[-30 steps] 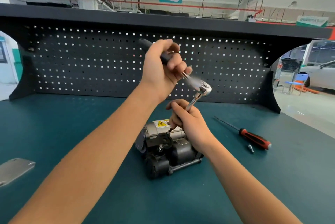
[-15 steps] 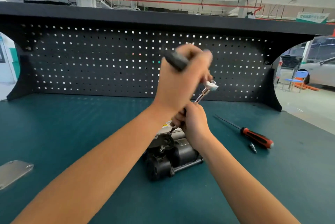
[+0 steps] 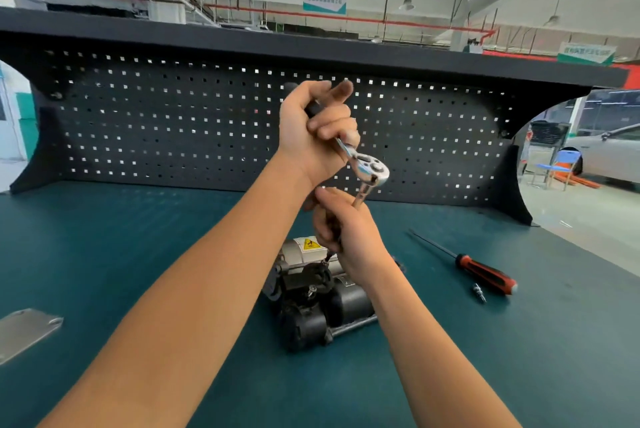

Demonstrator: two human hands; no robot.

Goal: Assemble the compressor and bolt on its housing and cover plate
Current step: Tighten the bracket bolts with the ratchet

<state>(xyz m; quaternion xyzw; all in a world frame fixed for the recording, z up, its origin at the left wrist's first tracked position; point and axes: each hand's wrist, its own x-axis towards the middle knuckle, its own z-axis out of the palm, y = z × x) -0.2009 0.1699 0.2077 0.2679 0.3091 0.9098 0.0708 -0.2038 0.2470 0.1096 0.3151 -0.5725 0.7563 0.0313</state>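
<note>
Compressor (image 3: 322, 299) sits on the teal surface (image 3: 121, 237) near its middle, dark motor cylinders toward the camera and a pale block with a yellow warning label (image 3: 310, 244) at the far end; 1 small bright screw (image 3: 311, 290) stands up from the black housing on top. Both hands are raised above it with a ratchet wrench (image 3: 372, 169); the left hand (image 3: 311, 129) is clamped around the wrench's black handle, fingers wrapped tight, and the handle slopes down to the right toward the chrome head. From that head an extension bar (image 3: 362, 195) drops at a slant toward the compressor; the right hand (image 3: 349, 237) is curled around the bar just below the head, fingers closed on it; the bar's dark lower tip shows under the hand at the top of the housing, and whether it sits on a bolt cannot be told. The 2 hands are nearly touching, left above right. To the right of the compressor, well apart from it, a screwdriver (image 3: 485, 271) with a red and black handle lies flat, its thin shaft pointing toward the pegboard (image 3: 173, 122); a small metal fitting (image 3: 479, 292) lies just beside the handle. At the left edge a grey metal plate (image 3: 24, 330) lies flat on the surface, far from the compressor; the black pegboard stands along the back under a dark shelf (image 3: 242, 43).
</note>
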